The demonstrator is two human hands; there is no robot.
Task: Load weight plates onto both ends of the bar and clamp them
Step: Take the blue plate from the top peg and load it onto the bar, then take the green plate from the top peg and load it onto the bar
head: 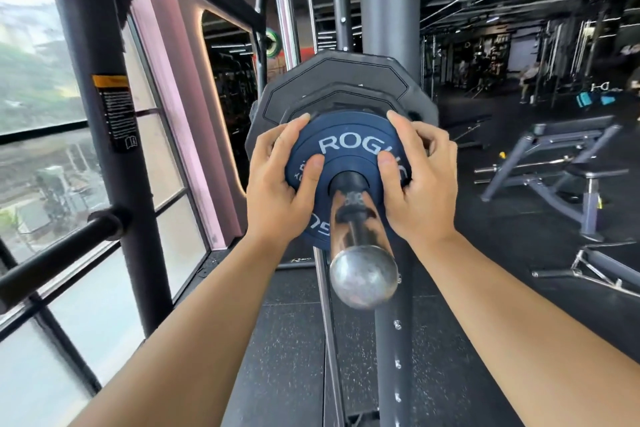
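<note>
Left hand (277, 191) and right hand (420, 184) grip blue plate (349, 149) on bar (360, 232) (speckled gym floor (287, 340)).

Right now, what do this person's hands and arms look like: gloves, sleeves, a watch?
Both are bare. The left hand and right hand show no gloves, rings or wraps; neither wrist carries a watch or band. No sleeve shows on either forearm. Nails look short.

right hand (419, 194) hides the last letters on the blue plate (346, 165).
</note>
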